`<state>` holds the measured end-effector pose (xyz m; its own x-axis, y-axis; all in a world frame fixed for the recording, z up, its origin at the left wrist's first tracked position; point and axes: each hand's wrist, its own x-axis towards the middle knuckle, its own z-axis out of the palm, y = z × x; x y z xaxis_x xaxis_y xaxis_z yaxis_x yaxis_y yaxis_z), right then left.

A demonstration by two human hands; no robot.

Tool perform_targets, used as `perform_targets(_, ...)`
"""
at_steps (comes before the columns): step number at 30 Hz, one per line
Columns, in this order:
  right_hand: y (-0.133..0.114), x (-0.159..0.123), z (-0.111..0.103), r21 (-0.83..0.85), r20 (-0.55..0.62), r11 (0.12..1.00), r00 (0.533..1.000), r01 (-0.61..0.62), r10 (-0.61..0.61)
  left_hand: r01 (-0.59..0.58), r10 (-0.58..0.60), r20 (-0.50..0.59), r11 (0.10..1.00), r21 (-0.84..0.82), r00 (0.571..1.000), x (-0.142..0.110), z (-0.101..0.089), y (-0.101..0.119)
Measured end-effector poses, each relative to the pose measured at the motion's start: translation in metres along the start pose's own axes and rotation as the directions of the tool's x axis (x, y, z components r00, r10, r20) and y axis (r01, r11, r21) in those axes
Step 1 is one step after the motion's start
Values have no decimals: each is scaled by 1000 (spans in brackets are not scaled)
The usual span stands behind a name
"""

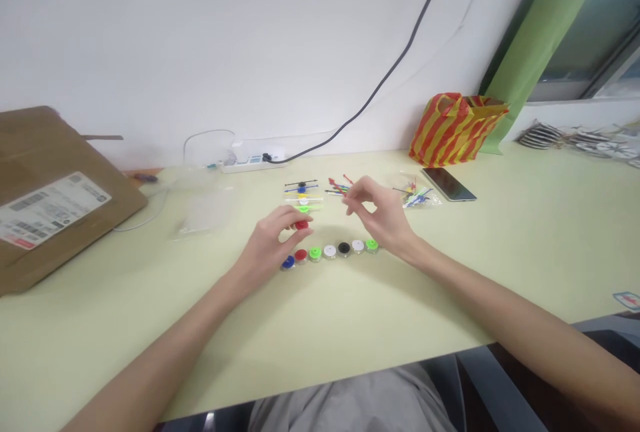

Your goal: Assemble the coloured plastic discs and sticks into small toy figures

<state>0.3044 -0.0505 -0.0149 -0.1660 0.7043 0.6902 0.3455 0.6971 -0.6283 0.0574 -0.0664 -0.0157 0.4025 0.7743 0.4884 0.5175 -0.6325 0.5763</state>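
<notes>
My left hand (273, 239) pinches a small round red base (301, 225) between thumb and fingertips, just above the table. In the fingertips of my right hand (380, 212) is a red arrow (337, 187), its head pointing up and left. Below my hands runs a curved row of round pieces with clear undersides, among them a blue piece (288, 262), a red piece (301, 255), a black piece (344, 249) and a green piece (371, 245). Beyond my left hand, a column holds several arrow spinners, including a black spinner (301, 183) and a green spinner (304, 209).
Loose arrows (336, 190) lie behind my right hand, and a clear bag of arrows (419, 199) beside a phone (449, 184). A striped bag (455, 129) and a power strip (253, 163) stand by the wall. At left is a cardboard box (55, 199).
</notes>
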Motion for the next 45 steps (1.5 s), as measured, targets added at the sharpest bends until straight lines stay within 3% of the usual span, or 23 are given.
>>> perform_targets(4,-30,-13,17,140,31,990,999,29,-33,154,-143,67,965,-213,988,-3,12,18)
perform_targets(12,-38,-23,23,209,66,976,997,-59,46,200,-191,58,923,-328,980,-2,8,29)
perform_targets(21,-38,-26,24,120,68,987,991,108,-117,295,-236,177,780,-552,955,-6,20,31)
perform_targets(32,-37,-24,15,96,139,957,948,274,-285,302,-249,170,768,-564,953,-9,16,33)
perform_targets(45,-34,-22,7,140,293,930,882,341,-368,299,-225,199,774,-558,954,-8,10,35)
